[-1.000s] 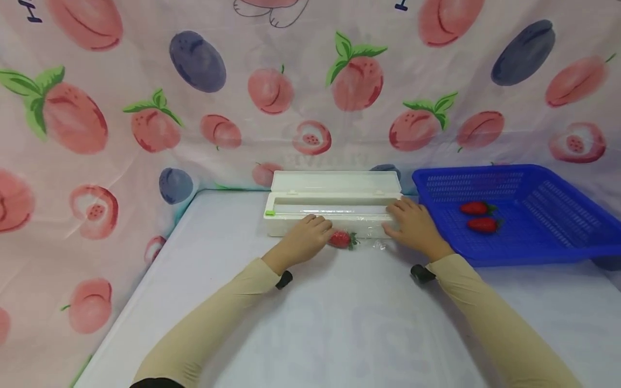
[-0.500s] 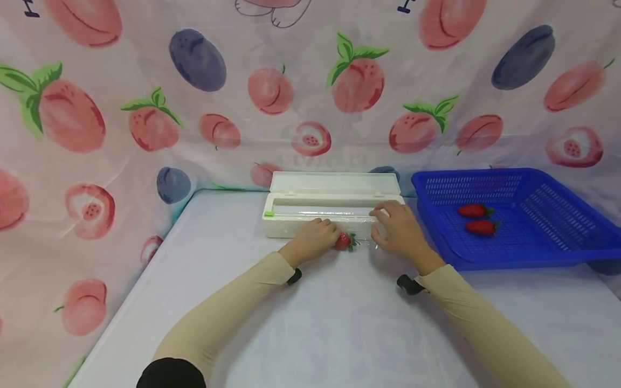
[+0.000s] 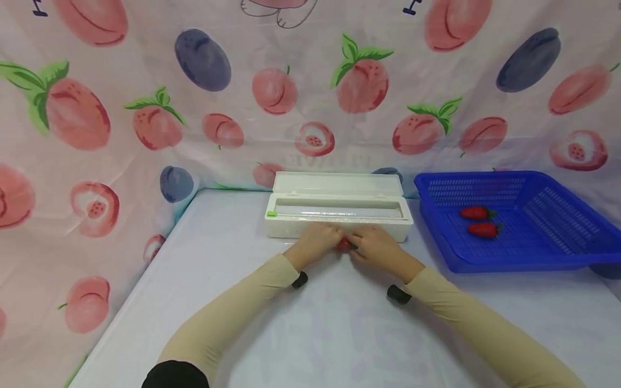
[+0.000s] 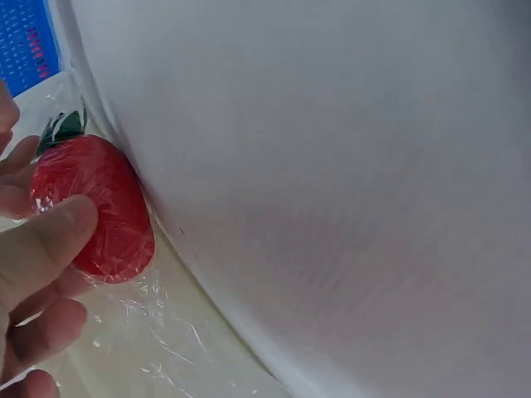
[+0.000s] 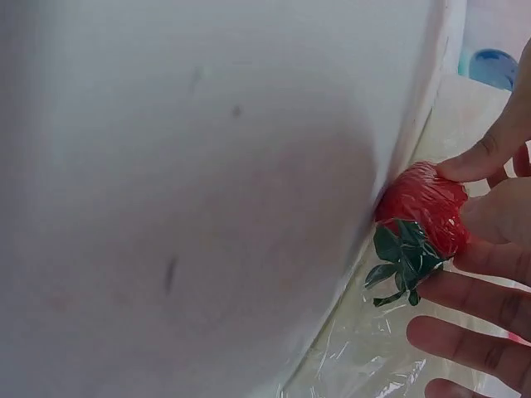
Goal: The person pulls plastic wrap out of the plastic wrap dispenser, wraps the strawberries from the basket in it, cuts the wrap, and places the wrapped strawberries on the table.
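Note:
Between both hands, a strawberry (image 3: pixel 344 246) in clear cling film lies against the front of a white cling-film dispenser (image 3: pixel 286 230). My left hand (image 3: pixel 317 240) pinches it; in the left wrist view the thumb presses the red strawberry (image 4: pixel 108 207), whose leaves point away. My right hand (image 3: pixel 375 245) grips its leafy end. In the right wrist view the right thumb and forefinger are on the wrapped strawberry (image 5: pixel 423 207), with the other fingers spread past the leaves. Loose cling film (image 4: pixel 174 332) hangs wrinkled around it.
The dispenser's lid (image 3: pixel 337 184) stands raised at the back, with the film roll (image 3: pixel 339 210) inside. To the right is a blue basket (image 3: pixel 509 265) holding two strawberries (image 3: pixel 477 213). A fruit-print cloth (image 3: pixel 310 81) hangs behind the white table (image 3: pixel 339 323).
My right hand has moved left and down from the dispenser's right end to the strawberry, and grips it. My left hand has shifted slightly right, still with the strawberry.

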### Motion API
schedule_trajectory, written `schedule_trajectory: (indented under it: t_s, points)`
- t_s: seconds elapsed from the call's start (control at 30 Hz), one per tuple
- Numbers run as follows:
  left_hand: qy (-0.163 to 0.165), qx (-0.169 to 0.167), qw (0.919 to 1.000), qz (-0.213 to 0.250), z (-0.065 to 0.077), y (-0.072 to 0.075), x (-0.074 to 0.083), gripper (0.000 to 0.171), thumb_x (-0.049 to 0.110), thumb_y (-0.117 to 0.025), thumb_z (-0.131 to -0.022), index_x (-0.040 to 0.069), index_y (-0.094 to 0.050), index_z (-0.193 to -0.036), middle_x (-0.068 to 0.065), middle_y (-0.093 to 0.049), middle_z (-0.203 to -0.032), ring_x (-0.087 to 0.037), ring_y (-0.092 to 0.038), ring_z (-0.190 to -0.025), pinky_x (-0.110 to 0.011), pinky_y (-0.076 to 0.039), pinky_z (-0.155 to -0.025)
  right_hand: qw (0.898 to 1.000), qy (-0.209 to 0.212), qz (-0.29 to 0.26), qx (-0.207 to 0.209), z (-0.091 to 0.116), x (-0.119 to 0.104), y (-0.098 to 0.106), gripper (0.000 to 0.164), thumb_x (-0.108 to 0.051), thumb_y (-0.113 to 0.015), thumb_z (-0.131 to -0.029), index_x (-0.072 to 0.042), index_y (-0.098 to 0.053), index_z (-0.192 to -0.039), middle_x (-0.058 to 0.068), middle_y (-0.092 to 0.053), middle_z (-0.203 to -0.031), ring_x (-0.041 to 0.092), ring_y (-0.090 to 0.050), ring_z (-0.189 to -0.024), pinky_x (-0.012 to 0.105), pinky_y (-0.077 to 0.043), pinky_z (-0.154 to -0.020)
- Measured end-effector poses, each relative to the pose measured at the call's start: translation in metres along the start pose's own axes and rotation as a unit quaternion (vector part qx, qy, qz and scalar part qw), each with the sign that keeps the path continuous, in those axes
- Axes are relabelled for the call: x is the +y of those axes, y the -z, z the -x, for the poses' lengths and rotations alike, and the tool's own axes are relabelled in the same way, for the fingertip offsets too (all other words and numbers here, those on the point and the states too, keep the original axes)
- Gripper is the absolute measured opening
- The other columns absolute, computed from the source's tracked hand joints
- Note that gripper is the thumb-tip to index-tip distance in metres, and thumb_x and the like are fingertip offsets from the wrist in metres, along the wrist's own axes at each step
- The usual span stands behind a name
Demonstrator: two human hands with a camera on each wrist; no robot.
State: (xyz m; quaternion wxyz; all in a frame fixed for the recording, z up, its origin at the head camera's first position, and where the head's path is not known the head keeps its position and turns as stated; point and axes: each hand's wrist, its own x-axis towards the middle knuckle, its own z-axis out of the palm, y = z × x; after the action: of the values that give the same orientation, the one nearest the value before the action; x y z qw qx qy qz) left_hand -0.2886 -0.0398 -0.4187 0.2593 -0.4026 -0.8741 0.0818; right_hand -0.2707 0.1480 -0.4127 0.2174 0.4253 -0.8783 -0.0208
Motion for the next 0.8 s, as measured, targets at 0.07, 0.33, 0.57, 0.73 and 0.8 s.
schedule_trajectory:
  t_s: [0.07,0.33,0.57,0.73,0.8]
  points:
    - [0.009,-0.015,0.9993,0.034,0.0,0.001,0.0,0.011,0.02,-0.068,-0.081,0.017,-0.067,-0.091,0.006,-0.068,-0.083,-0.01,-0.064,-0.075,-0.025,-0.051,-0.064,1.0,-0.002,0.004,-0.004,0.002,-0.002,0.001,0.035,-0.026,-0.076,-0.075,-0.003,-0.07,-0.1,0.007,-0.067,-0.09,0.024,-0.064,-0.087,0.04,-0.051,-0.08]
    - [0.049,-0.128,0.9723,0.19,0.001,0.016,-0.004,0.016,0.026,-0.073,-0.078,0.016,-0.07,-0.09,0.005,-0.071,-0.085,-0.013,-0.066,-0.079,-0.025,-0.051,-0.072,1.0,0.0,0.01,-0.026,0.007,-0.01,0.012,0.038,-0.029,-0.076,-0.075,-0.007,-0.07,-0.105,0.004,-0.068,-0.089,0.021,-0.063,-0.084,0.039,-0.05,-0.077]
    - [0.047,-0.191,0.9556,0.22,0.005,0.019,-0.001,0.015,0.028,-0.071,-0.081,0.019,-0.072,-0.092,0.008,-0.072,-0.09,-0.01,-0.065,-0.084,-0.024,-0.05,-0.072,0.998,0.018,0.012,-0.058,0.012,-0.019,0.012,0.04,-0.036,-0.078,-0.072,-0.009,-0.069,-0.1,0.003,-0.068,-0.089,0.02,-0.063,-0.083,0.036,-0.05,-0.073]
    - [0.052,-0.224,0.9381,0.259,0.012,0.02,0.001,0.016,0.03,-0.069,-0.084,0.019,-0.071,-0.095,0.008,-0.072,-0.089,-0.008,-0.064,-0.085,-0.024,-0.049,-0.074,0.997,0.024,0.006,-0.069,0.014,-0.025,0.012,0.043,-0.042,-0.077,-0.072,-0.01,-0.068,-0.099,0.003,-0.067,-0.088,0.021,-0.063,-0.084,0.038,-0.05,-0.074]
    - [0.052,-0.236,0.9331,0.266,0.015,0.023,0.002,0.016,0.031,-0.067,-0.085,0.019,-0.071,-0.095,0.009,-0.071,-0.087,-0.007,-0.064,-0.085,-0.024,-0.049,-0.075,0.997,0.027,0.009,-0.077,0.014,-0.027,0.013,0.043,-0.044,-0.076,-0.072,-0.011,-0.068,-0.097,0.002,-0.066,-0.086,0.02,-0.062,-0.082,0.039,-0.049,-0.073]
